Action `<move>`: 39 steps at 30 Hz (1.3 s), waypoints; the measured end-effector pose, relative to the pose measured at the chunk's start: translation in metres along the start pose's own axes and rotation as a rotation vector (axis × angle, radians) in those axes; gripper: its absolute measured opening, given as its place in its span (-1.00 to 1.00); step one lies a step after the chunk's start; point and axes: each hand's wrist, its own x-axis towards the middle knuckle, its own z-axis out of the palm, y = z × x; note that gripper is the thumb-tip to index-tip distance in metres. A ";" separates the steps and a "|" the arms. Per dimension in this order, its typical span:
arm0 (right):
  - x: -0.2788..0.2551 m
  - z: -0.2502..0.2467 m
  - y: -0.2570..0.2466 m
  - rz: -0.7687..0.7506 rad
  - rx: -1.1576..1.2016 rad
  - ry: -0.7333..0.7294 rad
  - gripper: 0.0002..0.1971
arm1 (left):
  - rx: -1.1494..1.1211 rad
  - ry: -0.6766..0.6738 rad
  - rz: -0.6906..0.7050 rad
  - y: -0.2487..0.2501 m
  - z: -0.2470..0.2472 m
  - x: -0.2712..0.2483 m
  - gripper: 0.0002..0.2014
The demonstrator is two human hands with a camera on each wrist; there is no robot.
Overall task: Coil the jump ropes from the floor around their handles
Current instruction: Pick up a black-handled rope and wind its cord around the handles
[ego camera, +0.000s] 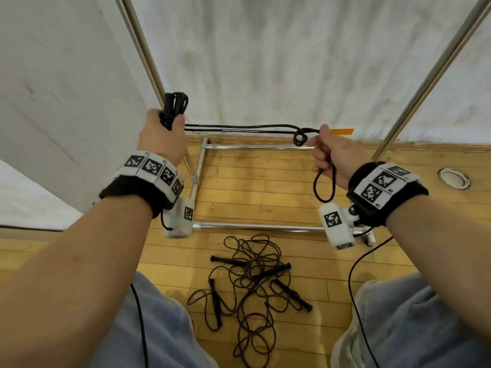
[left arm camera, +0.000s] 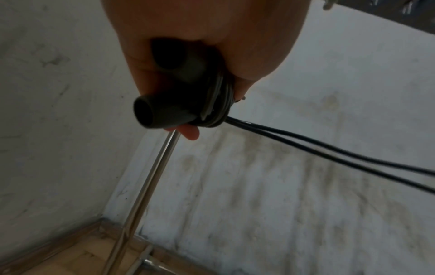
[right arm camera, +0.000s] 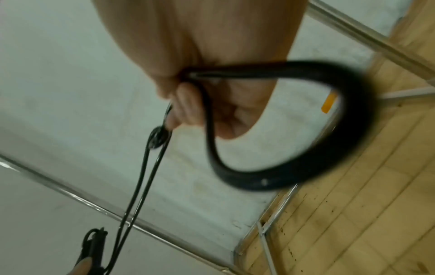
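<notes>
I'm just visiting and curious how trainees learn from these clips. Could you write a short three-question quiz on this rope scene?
1. True or false: the left hand grips the handles with cord already wound round them.
2. What does the right hand hold? A) a loop of the cord B) a handle C) nothing
3. Where do the other jump ropes lie?

Key: 1 true. 2 A. 3 Tangled on the wooden floor, between the person's legs.

Floor (ego camera: 265, 181): pale wood planks, slight sheen. Rack frame (ego camera: 255, 227): polished shiny metal tube. Rope (ego camera: 239, 126): black, smooth, glossy. Handles (left arm camera: 162, 111): matt black plastic/rubber, can't tell which. Far wall (ego camera: 292, 62): white, matt, stained.
</notes>
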 end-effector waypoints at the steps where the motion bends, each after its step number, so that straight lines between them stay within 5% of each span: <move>1: 0.003 0.000 0.000 -0.041 0.004 0.087 -0.58 | 0.023 -0.020 -0.002 -0.004 0.002 -0.002 -0.65; 5: 0.015 -0.011 -0.012 -0.148 0.005 0.425 -0.61 | 0.085 -0.053 -0.057 -0.021 0.000 -0.003 -0.76; 8: 0.023 -0.018 -0.009 -0.164 -0.093 0.479 -0.62 | 0.093 -0.049 -0.076 -0.027 -0.003 -0.003 -0.77; 13: 0.021 -0.010 0.009 0.055 -0.781 0.470 -0.56 | 0.011 -0.169 -0.070 -0.005 -0.011 -0.006 -0.71; 21: -0.021 0.090 0.015 -0.036 -0.741 -0.285 -0.22 | -0.301 -0.810 0.045 0.069 -0.004 -0.066 -0.83; 26: -0.030 0.103 0.007 -0.122 -0.438 -0.350 -0.76 | -0.406 -0.959 0.120 0.087 -0.024 -0.064 -0.85; 29: -0.032 0.102 0.005 -0.046 -0.298 -0.439 -0.97 | -0.453 -0.953 0.123 0.088 -0.039 -0.056 -0.84; 31: -0.033 0.100 0.002 -0.026 -0.319 -0.395 -0.84 | -0.455 -0.928 0.132 0.087 -0.046 -0.051 -0.83; 35: -0.032 0.090 -0.008 -0.126 -0.503 -0.223 -0.69 | -0.341 -0.848 0.159 0.080 -0.050 -0.044 -0.83; 39: -0.033 0.087 -0.015 -0.223 -0.863 -0.219 -0.71 | 0.017 -0.679 0.328 0.069 -0.036 -0.048 -0.77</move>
